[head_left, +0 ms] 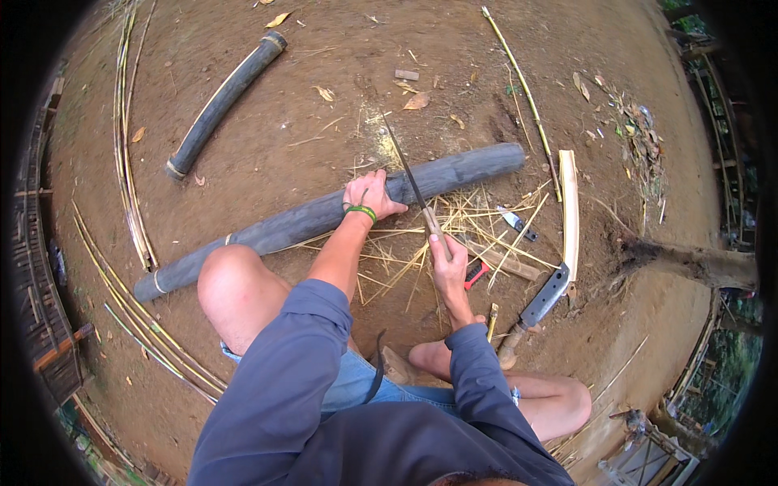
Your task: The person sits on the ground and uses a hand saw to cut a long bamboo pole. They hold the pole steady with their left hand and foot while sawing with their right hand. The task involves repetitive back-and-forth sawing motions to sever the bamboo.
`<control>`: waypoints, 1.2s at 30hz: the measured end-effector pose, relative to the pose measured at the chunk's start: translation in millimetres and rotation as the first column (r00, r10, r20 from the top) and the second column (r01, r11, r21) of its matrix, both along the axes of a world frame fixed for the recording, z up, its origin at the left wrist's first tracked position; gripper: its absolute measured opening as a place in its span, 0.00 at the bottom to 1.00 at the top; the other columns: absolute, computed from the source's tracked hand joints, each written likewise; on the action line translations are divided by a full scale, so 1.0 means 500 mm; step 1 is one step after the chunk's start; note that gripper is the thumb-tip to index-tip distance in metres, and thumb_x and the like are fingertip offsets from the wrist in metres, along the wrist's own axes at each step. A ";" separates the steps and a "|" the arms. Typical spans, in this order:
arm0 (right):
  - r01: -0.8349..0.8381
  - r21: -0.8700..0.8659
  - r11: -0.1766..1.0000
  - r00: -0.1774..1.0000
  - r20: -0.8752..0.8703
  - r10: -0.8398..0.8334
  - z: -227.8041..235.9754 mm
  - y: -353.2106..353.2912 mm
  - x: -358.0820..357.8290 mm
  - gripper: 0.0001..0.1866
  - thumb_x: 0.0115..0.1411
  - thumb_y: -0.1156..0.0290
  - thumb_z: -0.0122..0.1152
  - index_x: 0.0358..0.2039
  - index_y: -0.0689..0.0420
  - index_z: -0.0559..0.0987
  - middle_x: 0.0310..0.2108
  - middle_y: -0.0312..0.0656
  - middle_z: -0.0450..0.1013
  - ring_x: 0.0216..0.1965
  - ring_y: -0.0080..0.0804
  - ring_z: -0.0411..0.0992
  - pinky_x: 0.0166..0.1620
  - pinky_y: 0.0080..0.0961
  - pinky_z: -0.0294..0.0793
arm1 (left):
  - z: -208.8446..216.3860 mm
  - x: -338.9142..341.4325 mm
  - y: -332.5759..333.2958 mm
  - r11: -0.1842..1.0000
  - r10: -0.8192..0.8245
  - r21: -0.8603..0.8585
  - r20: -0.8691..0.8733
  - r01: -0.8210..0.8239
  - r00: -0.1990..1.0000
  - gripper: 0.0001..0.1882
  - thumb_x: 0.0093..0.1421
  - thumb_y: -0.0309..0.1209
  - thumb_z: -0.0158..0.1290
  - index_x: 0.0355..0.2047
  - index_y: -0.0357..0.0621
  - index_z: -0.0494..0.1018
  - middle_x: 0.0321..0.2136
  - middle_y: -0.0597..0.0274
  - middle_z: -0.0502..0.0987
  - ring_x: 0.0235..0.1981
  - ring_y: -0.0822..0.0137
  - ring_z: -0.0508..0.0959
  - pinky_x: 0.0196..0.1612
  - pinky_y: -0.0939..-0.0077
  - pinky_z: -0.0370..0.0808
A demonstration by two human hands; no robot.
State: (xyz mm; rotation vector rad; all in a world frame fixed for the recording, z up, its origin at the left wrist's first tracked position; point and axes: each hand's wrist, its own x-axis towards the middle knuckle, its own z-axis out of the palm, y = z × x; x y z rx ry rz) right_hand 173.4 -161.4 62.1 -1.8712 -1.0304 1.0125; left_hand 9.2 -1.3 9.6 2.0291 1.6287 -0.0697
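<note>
The right grip (447,264) is wrapped around a wooden-handled saw (432,221) angled across a dark bamboo culm (284,224), which the left grip (371,194) clasps. The culm looks unsevered, cutting apparently unfinished; beyond, sawdust (382,147) and a shorter bamboo section (230,96) lie on dirt ground (267,150).

Your shirt (381,441): dark slate blue, plain, creased. Left sleeve (279,364) loose and wrinkled, its cuff (318,300) ending on the forearm; right sleeve (486,389) runs lower, to near the wrist. Below the left hand (374,193), you wear a bright green wristband (361,212) (slim, with paler flecks too small to make out). Right hand (447,266) bare. Light blue denim shorts (377,391), leaving your knees uncovered.
</note>
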 end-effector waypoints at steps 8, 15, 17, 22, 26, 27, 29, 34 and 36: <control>0.003 -0.011 1.000 1.000 0.001 -0.003 0.000 0.040 -0.033 0.22 0.68 0.57 0.58 0.31 0.68 0.80 0.14 0.40 0.62 0.19 0.25 0.60 0.24 0.35 0.60 | -0.001 -0.019 0.038 0.997 -0.025 -0.079 0.032 0.027 0.999 0.46 0.34 0.66 0.69 0.45 0.43 0.78 0.42 0.50 0.83 0.48 0.49 0.81 0.53 0.55 0.77; -0.035 -0.027 0.999 0.999 0.026 0.036 0.023 -0.047 0.002 0.23 0.68 0.58 0.58 0.24 0.66 0.75 0.14 0.40 0.61 0.19 0.25 0.59 0.23 0.35 0.57 | -0.012 -0.006 0.026 1.000 -0.016 0.021 0.057 0.015 0.998 0.43 0.34 0.60 0.72 0.45 0.42 0.77 0.44 0.49 0.81 0.47 0.49 0.81 0.52 0.56 0.78; -0.033 0.001 0.999 0.998 0.047 0.033 -0.010 -0.001 -0.007 0.23 0.68 0.58 0.58 0.23 0.66 0.74 0.13 0.40 0.60 0.19 0.25 0.57 0.23 0.35 0.56 | -0.001 0.000 0.035 0.999 -0.025 0.025 0.044 0.024 0.999 0.41 0.34 0.57 0.72 0.43 0.41 0.76 0.45 0.49 0.81 0.47 0.48 0.81 0.52 0.56 0.78; -0.008 0.040 0.999 1.000 0.013 0.008 -0.030 0.027 -0.019 0.23 0.68 0.58 0.57 0.23 0.66 0.74 0.13 0.42 0.60 0.18 0.28 0.56 0.24 0.36 0.56 | 0.006 0.005 0.047 1.000 -0.019 0.009 0.031 0.018 0.999 0.39 0.36 0.53 0.73 0.44 0.40 0.76 0.44 0.49 0.80 0.47 0.48 0.81 0.52 0.56 0.78; -0.013 0.027 1.000 0.997 0.080 0.011 0.031 0.016 -0.039 0.22 0.68 0.59 0.58 0.26 0.66 0.77 0.14 0.44 0.63 0.18 0.28 0.59 0.24 0.35 0.58 | -0.018 -0.005 0.029 0.998 -0.020 0.059 0.028 0.019 0.999 0.40 0.36 0.53 0.72 0.45 0.41 0.76 0.44 0.50 0.81 0.48 0.49 0.81 0.53 0.57 0.78; -0.015 -0.054 0.998 0.998 0.054 0.018 0.038 -0.012 -0.032 0.21 0.68 0.60 0.58 0.27 0.66 0.77 0.14 0.43 0.63 0.18 0.28 0.60 0.24 0.33 0.59 | -0.029 -0.004 0.025 0.993 -0.012 0.114 0.021 0.010 1.000 0.39 0.35 0.54 0.72 0.44 0.41 0.77 0.44 0.50 0.81 0.47 0.49 0.81 0.53 0.58 0.78; -0.008 -0.015 1.000 0.999 0.034 0.009 0.086 -0.079 -0.013 0.20 0.67 0.61 0.59 0.26 0.66 0.77 0.14 0.41 0.61 0.18 0.26 0.59 0.24 0.33 0.58 | -0.007 -0.004 0.047 1.000 -0.023 0.012 0.023 0.023 0.999 0.39 0.35 0.53 0.71 0.44 0.42 0.77 0.44 0.51 0.81 0.47 0.49 0.81 0.53 0.57 0.78; -0.058 -0.010 0.998 0.997 0.041 0.058 0.031 -0.071 0.011 0.22 0.68 0.60 0.58 0.23 0.64 0.74 0.14 0.37 0.59 0.19 0.23 0.56 0.23 0.33 0.55 | -0.007 0.001 0.045 0.999 0.013 0.051 0.051 -0.015 0.999 0.38 0.34 0.53 0.72 0.43 0.42 0.78 0.43 0.51 0.81 0.47 0.49 0.81 0.53 0.57 0.78; -0.068 0.040 0.997 0.996 0.061 0.065 -0.013 0.043 -0.018 0.24 0.69 0.58 0.57 0.23 0.65 0.72 0.14 0.39 0.60 0.19 0.25 0.56 0.24 0.34 0.56 | -0.008 0.005 0.034 1.000 0.007 0.010 0.047 -0.007 0.999 0.39 0.34 0.53 0.72 0.43 0.42 0.78 0.43 0.51 0.81 0.48 0.49 0.81 0.53 0.57 0.78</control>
